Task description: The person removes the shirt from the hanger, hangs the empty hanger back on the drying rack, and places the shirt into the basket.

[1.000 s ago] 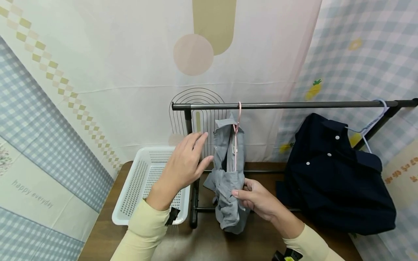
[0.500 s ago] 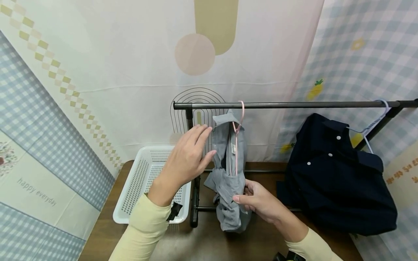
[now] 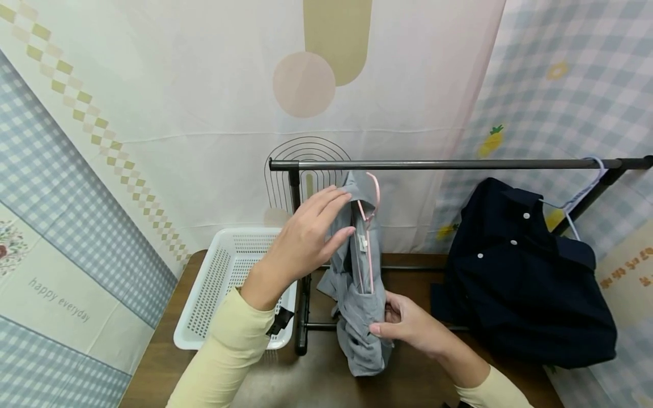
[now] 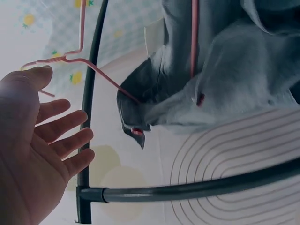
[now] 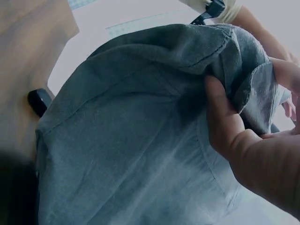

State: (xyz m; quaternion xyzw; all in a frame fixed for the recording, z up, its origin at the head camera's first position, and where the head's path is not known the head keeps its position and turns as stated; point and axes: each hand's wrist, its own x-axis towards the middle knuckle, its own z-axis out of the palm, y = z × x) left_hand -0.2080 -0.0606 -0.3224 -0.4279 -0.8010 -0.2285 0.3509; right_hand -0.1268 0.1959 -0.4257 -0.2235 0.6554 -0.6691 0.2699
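Garment (image 3: 361,331) | plain grey | creased, bunched low | pink hanger (image 3: 377,195) partly inside

The table (image 3: 163,374) has a brown wood top, greyer and paler toward the near middle. A white basket (image 3: 203,303) sits on its left part, close to the left edge; it is rectangular, with perforated walls and bottom. Just beside the basket's right side, a black rack (image 3: 302,323) stands on the table, its left foot running front to back and a low crossbar leading off rightward. Up top, the rack's rail (image 3: 484,165) carries a blue hanger (image 3: 580,195), hooked near the right end and bearing a navy shirt (image 3: 525,300). Whether the shirt's hem touches the tabletop is unclear.
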